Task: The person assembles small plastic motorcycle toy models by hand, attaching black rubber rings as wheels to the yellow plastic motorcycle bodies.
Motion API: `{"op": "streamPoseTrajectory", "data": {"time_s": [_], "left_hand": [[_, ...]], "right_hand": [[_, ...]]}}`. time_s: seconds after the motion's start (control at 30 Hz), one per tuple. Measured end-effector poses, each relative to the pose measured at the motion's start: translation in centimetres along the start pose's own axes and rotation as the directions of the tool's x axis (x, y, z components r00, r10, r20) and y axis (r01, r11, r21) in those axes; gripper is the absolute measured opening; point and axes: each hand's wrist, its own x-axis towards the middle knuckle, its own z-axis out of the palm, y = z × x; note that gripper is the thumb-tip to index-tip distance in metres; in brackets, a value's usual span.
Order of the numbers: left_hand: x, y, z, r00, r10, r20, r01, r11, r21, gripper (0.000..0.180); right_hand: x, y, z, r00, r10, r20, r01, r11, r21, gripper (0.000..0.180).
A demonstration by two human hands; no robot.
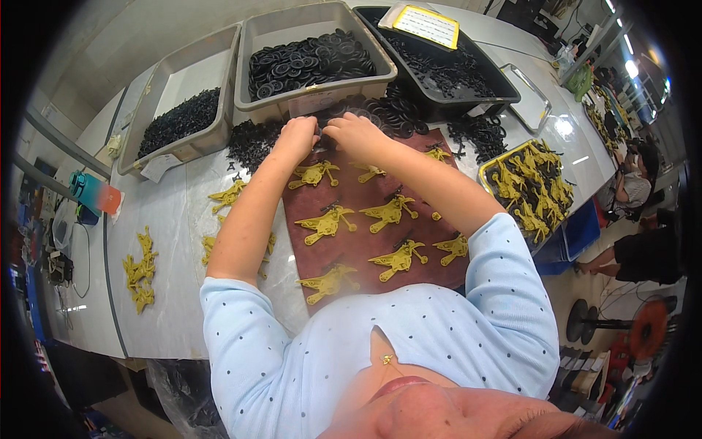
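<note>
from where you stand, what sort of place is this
Likely a factory assembly workshop: a grey bin heaped with black discs, and rows of matching yellow parts spread over a reddish-brown mat.

The left hand (300, 139) and right hand (356, 136) are being held close together, near black parts (256, 142) and yellow pieces (314, 174).

Yellow parts (390, 213), heaped black discs (401, 117), probably wheels

On my left I have a turquoise plastic bottle (87, 191) and, lower down, crumpled clear plastic sheeting (181, 395); on my right, a blue plastic bin (582, 233) and a round orange fan (651, 326).
</note>
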Motion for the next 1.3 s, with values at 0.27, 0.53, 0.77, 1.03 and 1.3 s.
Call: {"op": "streamPoseTrajectory", "data": {"time_s": [0.27,0.53,0.77,1.03,1.3], "left_hand": [[-0.7,-0.2,-1.5,0.985,0.002,-0.171,0.023,0.989,0.143,0.035],[-9.0,1.0,-5.3,0.969,-0.195,-0.153,0.186,0.980,-0.070,0.045],[-13.2,2.4,-3.0,0.976,-0.177,-0.123,0.175,0.984,-0.027,0.046],[-13.2,2.0,-2.1,0.982,-0.063,-0.181,0.075,0.995,0.062,0.038],[-12.9,0.9,-1.7,0.985,-0.084,-0.149,0.084,0.996,-0.003,0.029]], "right_hand": [[1.0,0.3,0.3,0.980,-0.194,-0.046,0.176,0.947,-0.268,0.011],[0.7,0.3,0.1,0.959,-0.279,-0.041,0.261,0.933,-0.247,0.007],[1.6,-0.3,0.2,0.950,-0.278,0.145,0.308,0.914,-0.266,0.008],[0.9,-0.1,-0.5,0.935,-0.319,-0.152,0.276,0.928,-0.251,0.009],[-3.4,-2.9,-3.7,0.858,-0.501,-0.116,0.473,0.857,-0.204,0.005]]}}
